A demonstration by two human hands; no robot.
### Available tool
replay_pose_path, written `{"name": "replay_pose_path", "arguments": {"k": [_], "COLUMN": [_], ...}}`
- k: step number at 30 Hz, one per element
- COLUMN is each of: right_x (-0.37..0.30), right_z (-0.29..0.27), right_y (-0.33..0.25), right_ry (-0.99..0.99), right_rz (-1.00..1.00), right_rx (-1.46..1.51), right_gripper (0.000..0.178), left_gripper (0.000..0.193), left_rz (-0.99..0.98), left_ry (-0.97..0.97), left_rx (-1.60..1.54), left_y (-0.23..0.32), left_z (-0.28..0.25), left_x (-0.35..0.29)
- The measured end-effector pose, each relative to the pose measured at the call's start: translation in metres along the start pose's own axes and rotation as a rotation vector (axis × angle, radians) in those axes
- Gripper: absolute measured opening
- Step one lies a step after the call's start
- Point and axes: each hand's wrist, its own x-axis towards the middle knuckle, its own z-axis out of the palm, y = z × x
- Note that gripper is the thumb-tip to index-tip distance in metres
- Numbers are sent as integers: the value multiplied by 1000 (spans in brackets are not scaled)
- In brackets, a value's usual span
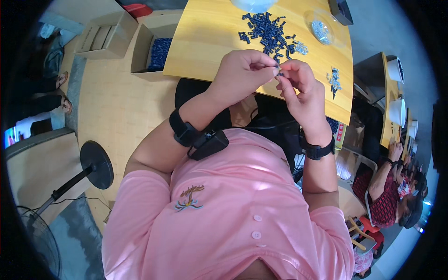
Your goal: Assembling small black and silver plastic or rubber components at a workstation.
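Note:
Above the near edge of the table, my left hand (243, 76) and my right hand (303, 89) meet fingertip to fingertip. Both are closed in a pinch on a small black part (280, 74), mostly hidden by the fingers. Just beyond my hands spreads a pile of small black parts (267, 31). Little silvery pieces (301, 48) lie at its right edge. Nearer my right hand is a smaller heap of silvery and black pieces (334, 81). A clear round dish (332, 29) with small silvery pieces stands at the far right.
The yellow wooden table (200, 35) carries a pale container (254, 3) and a dark tray (341, 10) along its far side. Left of it is a cardboard box (141, 51) of dark parts. A standing fan (96, 164) is lower left. Other people (380, 186) sit at right.

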Motion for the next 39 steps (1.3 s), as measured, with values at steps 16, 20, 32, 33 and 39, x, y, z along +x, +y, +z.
{"name": "replay_pose_path", "arguments": {"k": [16, 20, 32, 33, 39], "right_x": [-2, 0, 2, 3, 3], "right_z": [11, 14, 5, 1, -4], "right_y": [14, 15, 11, 9, -3], "right_ry": [76, 92, 213, 221, 211], "right_rz": [393, 375, 279, 278, 188], "right_rx": [627, 673, 665, 663, 564], "right_gripper": [14, 12, 13, 13, 12], "left_gripper": [25, 26, 24, 23, 24], "left_rz": [-35, 12, 42, 67, 98], "left_ry": [40, 36, -3, -1, -4], "left_rx": [-175, -166, -99, -63, -32], "left_y": [-4, -5, 1, 2, 2], "left_z": [-2, -1, -1, 0, 3], "left_x": [1, 1, -2, -2, -2]}}
